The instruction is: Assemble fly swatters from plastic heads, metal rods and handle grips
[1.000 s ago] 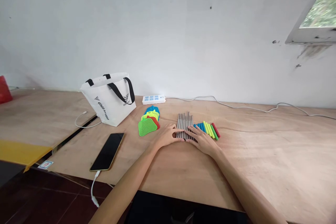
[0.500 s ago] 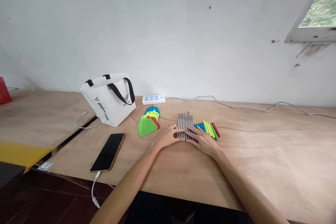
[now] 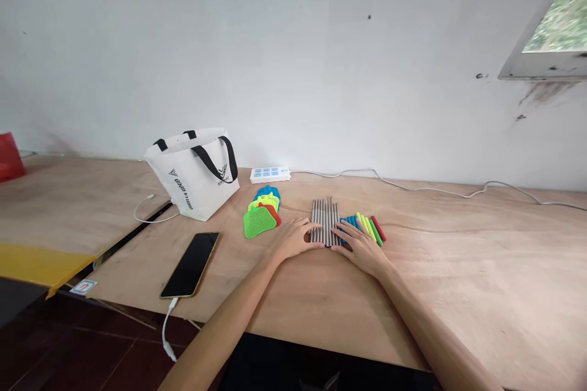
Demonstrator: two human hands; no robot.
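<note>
Plywood counter (image 3: 458, 281), pale, matte grain. Bundle of thin grey metal rods (image 3: 324, 220) lies in a flat row mid-counter, closer to the back edge than the front, with the rods running front to back. Left hand (image 3: 293, 238) lies flat with loose fingers, fingertips touching the near left ends of the rods. Right hand (image 3: 362, 248) lies flat, fingers spread, at the rods' near right side. Neither hand is gripping anything. The near rod ends are hidden under the fingers, so no count is possible.

Just right of the rods is a fan of short plastic sticks (image 3: 369, 226) in blue, yellow, green and red, rounded and smooth, with the near ends partly covered by the right hand. Left of the rods is a stack of plastic mesh pads (image 3: 259, 220) in green, red, yellow and blue, with a grid texture.

Glossy black phone (image 3: 190, 264) lies near the front edge, with a white cable hanging off it. White fabric tote bag (image 3: 192, 174) with black straps stands toward the back edge; its print is too small to read. White power strip (image 3: 270, 174) sits at the back edge against the wall. Red object (image 3: 8, 157) is cut off at the far left.

Since half a second ago, the right fingers have slid off the rod tops toward their right edge. Left hand unchanged.
</note>
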